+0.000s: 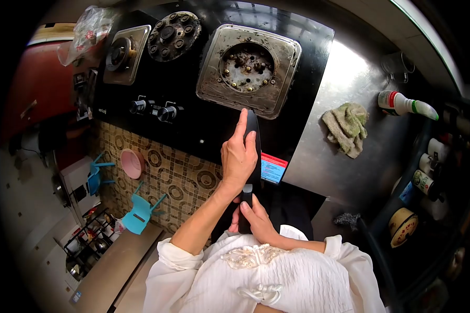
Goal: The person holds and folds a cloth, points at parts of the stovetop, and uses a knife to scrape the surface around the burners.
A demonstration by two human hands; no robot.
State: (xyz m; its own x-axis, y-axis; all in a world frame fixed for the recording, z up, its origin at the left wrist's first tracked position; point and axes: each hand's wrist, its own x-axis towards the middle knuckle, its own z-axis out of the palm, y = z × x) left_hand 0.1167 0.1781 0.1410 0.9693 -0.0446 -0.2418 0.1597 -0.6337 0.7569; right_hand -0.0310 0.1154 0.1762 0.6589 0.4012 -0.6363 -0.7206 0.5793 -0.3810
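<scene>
My left hand [238, 156] lies flat along the top of the knife [252, 156], forefinger stretched out toward its tip, the other fingers pressed down over the blade's back. I hold it so because the flat of the hand steadies the blade and bears it down onto the black glass of the stove [203, 120]. My right hand [256, 221] is wrapped about the handle close to my body, fingers closed round it, so the two hands work the one tool from either end.

The knife is dark all over, long and narrow, with its tip lying just short of the steel tray [248, 70] beyond my fingertips. Whether the edge is sharp or dull I cannot tell. It runs straight out from my chest, touching the stove top as far as I can see.

The tray past my forefinger is stained brown and crusted, its burner bared, with small studs in a ring. Off to the left of my left hand sit the two knobs [152, 109], and beyond them a second tray and a loose burner cap [173, 35]. To the right of both hands, well apart on the steel counter [344, 73], lies a crumpled green rag [345, 128], and farther still a white bottle [404, 103] on its side.
</scene>
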